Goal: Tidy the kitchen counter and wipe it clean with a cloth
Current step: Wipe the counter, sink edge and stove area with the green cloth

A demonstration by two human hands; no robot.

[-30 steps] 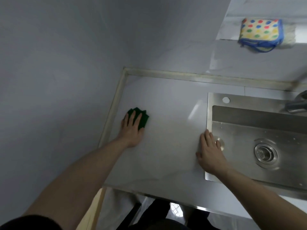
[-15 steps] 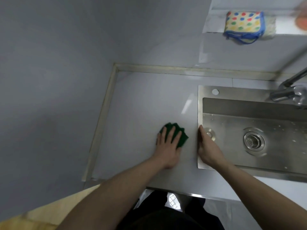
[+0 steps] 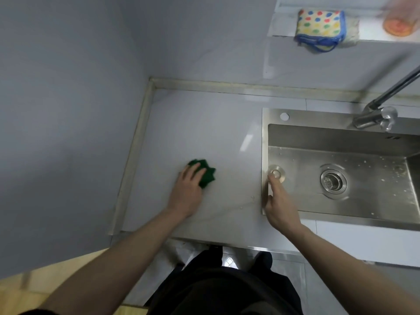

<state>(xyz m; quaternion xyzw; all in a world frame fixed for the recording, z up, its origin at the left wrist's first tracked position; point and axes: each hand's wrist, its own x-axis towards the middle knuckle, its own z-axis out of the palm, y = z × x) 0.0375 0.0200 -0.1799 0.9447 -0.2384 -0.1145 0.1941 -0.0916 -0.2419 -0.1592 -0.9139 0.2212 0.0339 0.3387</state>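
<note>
Cloth: a green cloth (image 3: 205,175), bunched and likely soft and light, lies on the counter (image 3: 204,123) left of the sink (image 3: 264,142).
Left hand: the left hand (image 3: 187,192) presses it flat, fingers spread over the near half.
Right hand: the right hand (image 3: 280,204) rests on the sink's left rim, fingers loosely extended, holding nothing.
Best hold: probably palm-down on the cloth's middle.
Surroundings: tap (image 3: 375,114) behind the sink; dotted cloth (image 3: 320,26) on the ledge above.

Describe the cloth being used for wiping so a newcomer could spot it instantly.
Start at the steel sink; look left across the pale counter. Under the left hand's fingers lies the green cloth, dark and plain, unlike the spotted cloth on the ledge.
</note>
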